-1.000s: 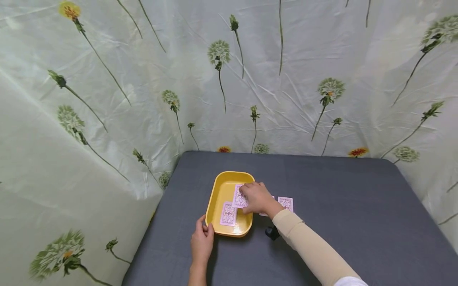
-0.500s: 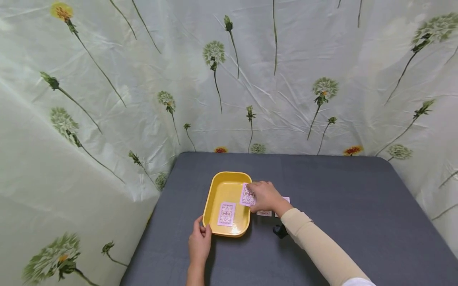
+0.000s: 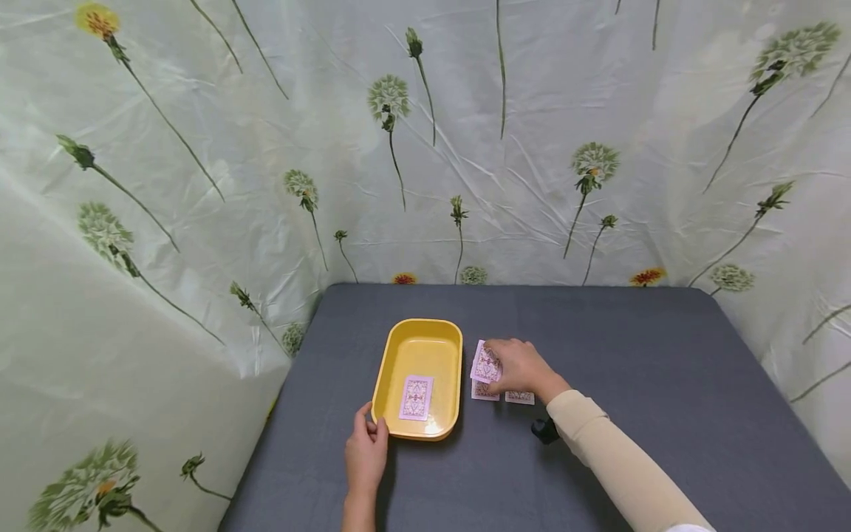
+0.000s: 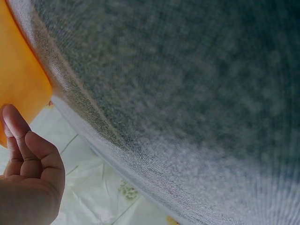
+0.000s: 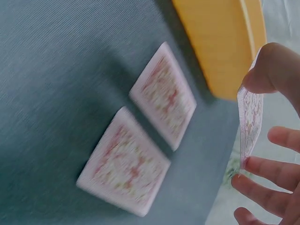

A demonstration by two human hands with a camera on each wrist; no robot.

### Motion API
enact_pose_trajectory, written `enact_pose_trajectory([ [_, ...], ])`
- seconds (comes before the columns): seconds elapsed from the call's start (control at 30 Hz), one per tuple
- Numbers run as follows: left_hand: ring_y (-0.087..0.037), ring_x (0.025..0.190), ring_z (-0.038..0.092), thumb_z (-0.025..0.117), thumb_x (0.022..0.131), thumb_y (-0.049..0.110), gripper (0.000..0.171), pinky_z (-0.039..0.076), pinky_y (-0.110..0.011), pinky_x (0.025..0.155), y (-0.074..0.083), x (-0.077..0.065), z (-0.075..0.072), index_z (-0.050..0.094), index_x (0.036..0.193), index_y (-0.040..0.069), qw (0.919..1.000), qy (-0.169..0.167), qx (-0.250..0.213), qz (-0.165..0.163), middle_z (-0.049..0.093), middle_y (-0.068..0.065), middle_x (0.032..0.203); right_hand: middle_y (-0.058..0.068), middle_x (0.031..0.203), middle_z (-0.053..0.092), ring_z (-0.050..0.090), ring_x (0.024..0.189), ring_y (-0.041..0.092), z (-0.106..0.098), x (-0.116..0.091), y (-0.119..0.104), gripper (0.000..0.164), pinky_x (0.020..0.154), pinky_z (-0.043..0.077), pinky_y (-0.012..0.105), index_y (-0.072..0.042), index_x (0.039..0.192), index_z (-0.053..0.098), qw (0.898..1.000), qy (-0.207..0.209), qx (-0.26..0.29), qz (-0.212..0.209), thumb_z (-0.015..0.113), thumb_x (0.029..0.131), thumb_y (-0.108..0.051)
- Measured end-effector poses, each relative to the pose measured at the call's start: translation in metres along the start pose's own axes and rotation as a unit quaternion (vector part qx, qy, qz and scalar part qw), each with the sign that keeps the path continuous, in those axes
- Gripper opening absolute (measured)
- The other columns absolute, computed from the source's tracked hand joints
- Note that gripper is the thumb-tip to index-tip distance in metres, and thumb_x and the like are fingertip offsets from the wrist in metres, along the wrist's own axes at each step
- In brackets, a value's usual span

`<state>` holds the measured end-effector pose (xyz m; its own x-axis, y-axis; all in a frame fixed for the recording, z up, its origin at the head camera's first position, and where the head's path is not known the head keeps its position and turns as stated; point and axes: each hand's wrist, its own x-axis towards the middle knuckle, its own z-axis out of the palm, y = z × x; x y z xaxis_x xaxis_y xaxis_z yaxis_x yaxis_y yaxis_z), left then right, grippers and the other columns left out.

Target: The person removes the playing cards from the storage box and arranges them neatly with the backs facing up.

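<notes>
My right hand holds a pink-patterned playing card to the right of the yellow tray. In the right wrist view, the thumb and fingertips grip this held card by opposite edges, tilted above the table. Two more playing cards, a nearer one and one beside the tray, lie apart on the table, patterned backs up. Inside the tray rests another card, also back up. The tray's near left corner is gripped by my left hand, its fingertips at the yellow wall in the left wrist view.
A dark grey cloth covers the table. Behind it and along the left hangs a pale curtain printed with dandelions. A small black object shows beside the right wrist.
My right hand has carried the card rightward from over the tray to above the cards on the table. The left hand stays at the tray's corner. The head view has shifted slightly.
</notes>
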<state>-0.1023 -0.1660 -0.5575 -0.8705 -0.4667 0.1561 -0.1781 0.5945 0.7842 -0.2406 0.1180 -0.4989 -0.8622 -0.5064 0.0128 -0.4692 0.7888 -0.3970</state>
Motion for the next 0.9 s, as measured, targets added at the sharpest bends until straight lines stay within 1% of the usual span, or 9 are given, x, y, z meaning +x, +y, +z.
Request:
enact_pose_trajectory([
  [0.1, -0.012, 0.058, 0.045, 0.061, 0.093, 0.008, 0.037, 0.036, -0.029, 0.053, 0.000, 0.000, 0.000, 0.054, 0.127, -0.002, 1.0000, 0.000, 0.000, -0.004, 0.050, 0.000, 0.071, 0.013, 0.127, 0.062, 0.058, 0.112, 0.035, 0.001, -0.006, 0.010, 0.078, 0.095, 0.039, 0.058, -0.004, 0.133, 0.056, 1.000, 0.005, -0.011, 0.003, 0.083, 0.066, -0.034],
  [0.27, -0.012, 0.058, 0.045, 0.061, 0.092, 0.008, 0.036, 0.036, -0.029, 0.054, 0.000, 0.000, 0.000, 0.055, 0.127, -0.002, 1.0000, 0.005, 0.002, -0.004, 0.050, 0.001, 0.071, 0.015, 0.123, 0.063, 0.060, 0.107, 0.036, 0.005, -0.017, 0.027, 0.076, 0.092, 0.041, 0.058, -0.003, 0.132, 0.056, 1.000, 0.006, -0.018, 0.011, 0.079, 0.064, -0.029],
  [0.47, -0.012, 0.058, 0.044, 0.061, 0.093, 0.009, 0.037, 0.036, -0.029, 0.054, -0.001, 0.000, 0.000, 0.054, 0.127, -0.002, 0.9999, 0.003, 0.008, -0.008, 0.050, 0.001, 0.071, 0.016, 0.117, 0.064, 0.061, 0.100, 0.032, 0.007, -0.027, 0.041, 0.078, 0.088, 0.045, 0.053, -0.001, 0.131, 0.056, 0.999, 0.004, -0.010, 0.031, 0.081, 0.063, -0.030],
  [0.6, -0.013, 0.059, 0.044, 0.060, 0.093, 0.008, 0.037, 0.035, -0.030, 0.054, 0.000, -0.001, 0.000, 0.054, 0.128, -0.002, 0.9999, 0.001, 0.002, -0.010, 0.050, 0.000, 0.071, 0.016, 0.114, 0.065, 0.061, 0.095, 0.029, 0.007, -0.033, 0.048, 0.078, 0.084, 0.047, 0.049, -0.001, 0.129, 0.056, 0.999, 0.009, -0.012, 0.032, 0.080, 0.062, -0.030],
  [0.7, -0.013, 0.059, 0.044, 0.060, 0.093, 0.008, 0.037, 0.035, -0.031, 0.055, 0.000, 0.000, 0.000, 0.054, 0.128, -0.002, 1.0000, 0.002, 0.001, -0.008, 0.050, 0.000, 0.071, 0.016, 0.114, 0.065, 0.061, 0.095, 0.030, 0.006, -0.037, 0.056, 0.078, 0.084, 0.047, 0.050, -0.001, 0.129, 0.056, 0.999, 0.009, -0.011, 0.031, 0.082, 0.062, -0.029],
  [0.9, -0.013, 0.059, 0.044, 0.060, 0.094, 0.009, 0.037, 0.035, -0.031, 0.055, 0.001, -0.001, 0.001, 0.053, 0.129, -0.001, 0.9999, 0.000, 0.006, -0.009, 0.050, 0.000, 0.071, 0.015, 0.117, 0.063, 0.059, 0.100, 0.032, 0.006, -0.046, 0.071, 0.077, 0.090, 0.042, 0.055, -0.005, 0.130, 0.055, 0.999, -0.017, 0.006, 0.033, 0.081, 0.060, -0.025],
])
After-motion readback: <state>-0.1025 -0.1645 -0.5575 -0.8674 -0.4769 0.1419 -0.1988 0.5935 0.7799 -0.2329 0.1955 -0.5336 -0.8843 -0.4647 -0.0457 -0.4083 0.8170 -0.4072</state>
